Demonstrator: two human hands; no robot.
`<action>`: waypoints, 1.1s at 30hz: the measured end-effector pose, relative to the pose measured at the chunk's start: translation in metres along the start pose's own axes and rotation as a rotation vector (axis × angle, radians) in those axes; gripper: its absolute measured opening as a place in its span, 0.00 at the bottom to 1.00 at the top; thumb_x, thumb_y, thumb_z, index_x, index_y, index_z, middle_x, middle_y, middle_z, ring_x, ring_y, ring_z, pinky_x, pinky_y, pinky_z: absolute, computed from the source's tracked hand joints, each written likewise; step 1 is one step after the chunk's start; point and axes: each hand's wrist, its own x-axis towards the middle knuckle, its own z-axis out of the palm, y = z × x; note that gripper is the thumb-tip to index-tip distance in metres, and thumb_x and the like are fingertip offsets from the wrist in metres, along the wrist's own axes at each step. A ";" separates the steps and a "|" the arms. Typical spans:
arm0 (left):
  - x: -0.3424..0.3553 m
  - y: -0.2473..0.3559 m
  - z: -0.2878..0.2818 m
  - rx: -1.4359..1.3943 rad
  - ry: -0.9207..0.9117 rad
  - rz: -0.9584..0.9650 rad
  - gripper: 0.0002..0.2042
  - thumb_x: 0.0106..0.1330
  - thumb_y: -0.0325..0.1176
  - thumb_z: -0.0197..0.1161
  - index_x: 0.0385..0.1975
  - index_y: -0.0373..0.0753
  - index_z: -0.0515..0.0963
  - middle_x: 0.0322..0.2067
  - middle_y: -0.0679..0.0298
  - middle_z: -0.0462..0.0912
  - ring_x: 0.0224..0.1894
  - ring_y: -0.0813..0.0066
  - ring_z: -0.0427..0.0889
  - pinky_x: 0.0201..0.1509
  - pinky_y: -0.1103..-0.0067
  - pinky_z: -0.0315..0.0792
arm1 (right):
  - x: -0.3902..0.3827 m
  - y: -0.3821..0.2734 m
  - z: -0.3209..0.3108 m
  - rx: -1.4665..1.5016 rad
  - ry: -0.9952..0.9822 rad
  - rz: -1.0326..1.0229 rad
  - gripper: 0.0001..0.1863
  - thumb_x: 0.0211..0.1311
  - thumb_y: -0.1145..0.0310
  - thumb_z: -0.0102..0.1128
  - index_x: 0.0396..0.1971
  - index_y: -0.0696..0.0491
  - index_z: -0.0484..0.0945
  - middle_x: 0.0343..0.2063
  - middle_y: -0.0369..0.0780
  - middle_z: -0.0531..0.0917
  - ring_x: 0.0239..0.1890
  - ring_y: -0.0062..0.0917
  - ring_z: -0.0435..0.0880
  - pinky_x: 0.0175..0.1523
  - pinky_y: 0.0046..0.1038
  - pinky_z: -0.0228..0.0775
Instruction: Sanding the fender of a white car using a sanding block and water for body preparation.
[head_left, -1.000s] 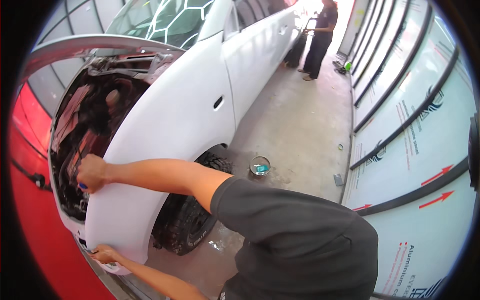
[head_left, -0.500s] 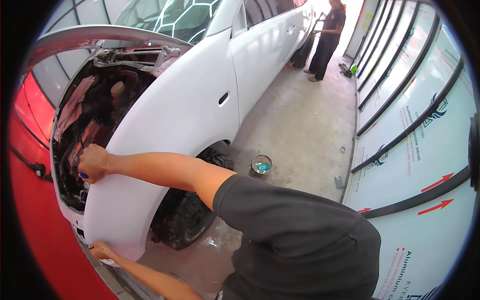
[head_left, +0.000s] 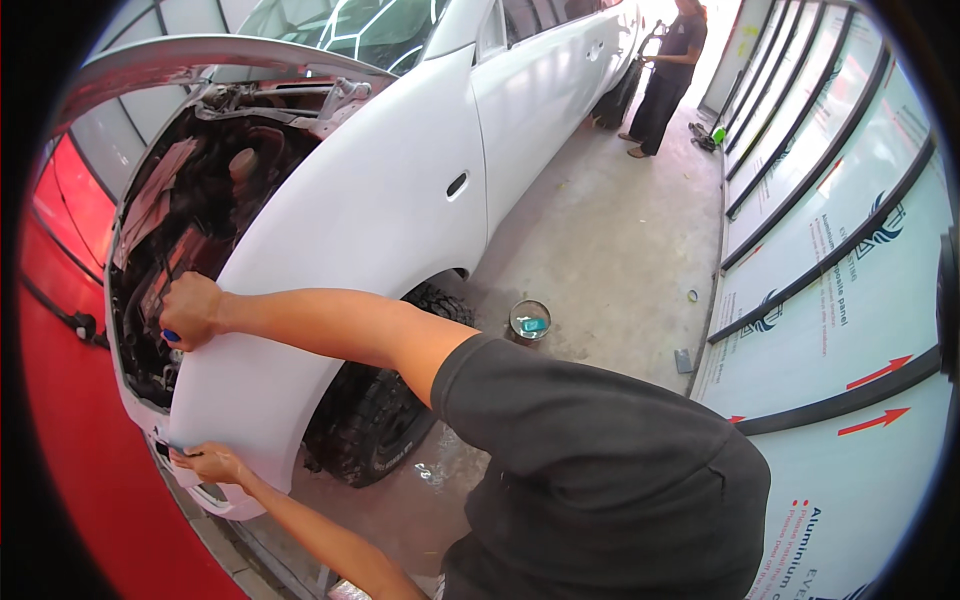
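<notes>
A white car front fender (head_left: 370,190) spans the middle of the view, beside the open engine bay. My left hand (head_left: 214,464) is low at the fender's front corner, its fingers closed on a thin blue-grey pad (head_left: 179,450) against the painted edge. My right hand (head_left: 193,310) is higher, closed in a fist over the fender's inner edge beside the engine bay. A bit of blue shows under that fist; most of what it holds is hidden. My right arm crosses above the wheel arch and front tyre (head_left: 365,430).
The raised hood (head_left: 230,52) hangs over the engine bay (head_left: 215,190). A round bucket (head_left: 530,320) with a turquoise thing inside stands on the wet concrete floor. Wrapped wall panels (head_left: 800,270) line the right. Another person (head_left: 668,80) stands by the car's far end.
My left hand has moved up along the fender's front corner, and the thin pad now shows. My right hand keeps nearly the same place. The view has shifted slightly.
</notes>
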 end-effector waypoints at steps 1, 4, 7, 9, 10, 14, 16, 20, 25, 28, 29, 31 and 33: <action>0.000 0.001 0.001 0.005 0.084 0.028 0.20 0.73 0.37 0.45 0.58 0.32 0.73 0.44 0.38 0.83 0.44 0.36 0.83 0.45 0.50 0.76 | 0.000 0.000 0.000 0.044 0.063 -0.046 0.15 0.51 0.51 0.62 0.24 0.47 0.88 0.28 0.42 0.87 0.35 0.40 0.87 0.40 0.42 0.76; 0.000 0.003 0.002 0.167 0.065 -0.406 0.20 0.73 0.36 0.46 0.57 0.32 0.74 0.42 0.39 0.84 0.44 0.37 0.83 0.46 0.51 0.77 | 0.000 0.000 0.000 0.052 0.077 -0.036 0.16 0.51 0.51 0.62 0.24 0.47 0.88 0.28 0.43 0.87 0.34 0.40 0.87 0.40 0.42 0.76; 0.001 0.004 0.002 0.109 -0.049 -0.537 0.18 0.71 0.33 0.48 0.56 0.33 0.75 0.43 0.41 0.83 0.44 0.37 0.83 0.46 0.51 0.77 | -0.001 -0.001 0.000 0.037 0.066 -0.043 0.15 0.51 0.51 0.63 0.24 0.47 0.88 0.28 0.43 0.87 0.34 0.40 0.87 0.39 0.42 0.76; 0.001 0.004 0.002 0.099 0.077 -0.358 0.18 0.71 0.32 0.48 0.56 0.34 0.76 0.49 0.44 0.82 0.45 0.39 0.83 0.47 0.53 0.77 | -0.001 -0.001 0.000 -0.018 0.018 0.000 0.15 0.50 0.51 0.63 0.24 0.47 0.88 0.28 0.42 0.87 0.34 0.40 0.87 0.40 0.42 0.76; 0.001 0.005 0.002 0.041 0.064 -0.327 0.17 0.71 0.31 0.48 0.55 0.34 0.76 0.50 0.45 0.81 0.45 0.40 0.83 0.47 0.53 0.77 | -0.001 0.000 0.000 0.020 0.068 -0.045 0.15 0.50 0.51 0.63 0.24 0.47 0.88 0.28 0.42 0.87 0.34 0.40 0.87 0.40 0.42 0.76; 0.005 0.001 0.002 0.112 -0.030 -0.463 0.18 0.71 0.33 0.47 0.54 0.33 0.76 0.53 0.46 0.80 0.46 0.41 0.83 0.48 0.52 0.77 | 0.000 0.001 0.002 0.031 0.075 -0.044 0.15 0.50 0.51 0.63 0.24 0.47 0.88 0.28 0.42 0.87 0.35 0.39 0.87 0.40 0.42 0.76; 0.004 0.001 0.001 0.199 -0.168 -0.557 0.20 0.71 0.35 0.46 0.53 0.29 0.76 0.51 0.42 0.81 0.47 0.39 0.83 0.49 0.50 0.76 | 0.000 0.001 0.002 0.035 0.084 -0.056 0.15 0.50 0.51 0.63 0.24 0.47 0.88 0.28 0.42 0.88 0.35 0.39 0.87 0.40 0.42 0.76; -0.005 0.004 -0.001 0.080 0.333 0.085 0.21 0.72 0.35 0.46 0.53 0.26 0.76 0.42 0.37 0.83 0.42 0.35 0.83 0.48 0.48 0.76 | -0.001 0.001 0.001 0.029 0.109 -0.074 0.16 0.55 0.51 0.59 0.22 0.48 0.86 0.24 0.44 0.86 0.32 0.42 0.87 0.36 0.43 0.77; -0.004 -0.001 -0.006 0.130 -0.260 -0.563 0.21 0.72 0.35 0.45 0.55 0.26 0.74 0.48 0.38 0.81 0.46 0.35 0.82 0.51 0.49 0.75 | -0.001 0.001 0.000 0.030 0.109 -0.069 0.16 0.55 0.52 0.59 0.22 0.48 0.86 0.24 0.44 0.86 0.31 0.42 0.87 0.36 0.43 0.77; -0.007 -0.004 -0.005 0.023 0.113 -0.214 0.20 0.73 0.34 0.45 0.56 0.27 0.74 0.48 0.38 0.81 0.46 0.35 0.82 0.50 0.49 0.75 | -0.001 0.001 0.000 0.029 0.120 -0.074 0.16 0.55 0.52 0.59 0.21 0.48 0.86 0.24 0.44 0.86 0.31 0.42 0.87 0.36 0.43 0.77; -0.008 -0.004 -0.005 0.014 0.159 -0.198 0.20 0.73 0.34 0.45 0.56 0.27 0.74 0.48 0.38 0.81 0.46 0.35 0.82 0.50 0.49 0.75 | -0.001 0.001 0.000 0.033 0.125 -0.077 0.16 0.54 0.52 0.59 0.21 0.48 0.86 0.24 0.44 0.86 0.31 0.42 0.87 0.36 0.43 0.77; -0.009 -0.006 -0.003 0.007 0.269 0.037 0.19 0.72 0.33 0.46 0.56 0.28 0.74 0.48 0.39 0.82 0.47 0.36 0.81 0.51 0.50 0.75 | -0.001 0.001 0.001 0.039 0.123 -0.077 0.16 0.54 0.52 0.60 0.21 0.48 0.86 0.24 0.44 0.86 0.31 0.42 0.87 0.36 0.43 0.77; -0.008 -0.008 -0.003 0.061 0.142 -0.146 0.19 0.72 0.33 0.47 0.56 0.28 0.74 0.49 0.40 0.82 0.48 0.37 0.81 0.51 0.51 0.75 | -0.001 0.001 0.001 -0.009 0.061 -0.025 0.16 0.54 0.52 0.60 0.21 0.48 0.86 0.24 0.44 0.86 0.31 0.41 0.87 0.36 0.43 0.77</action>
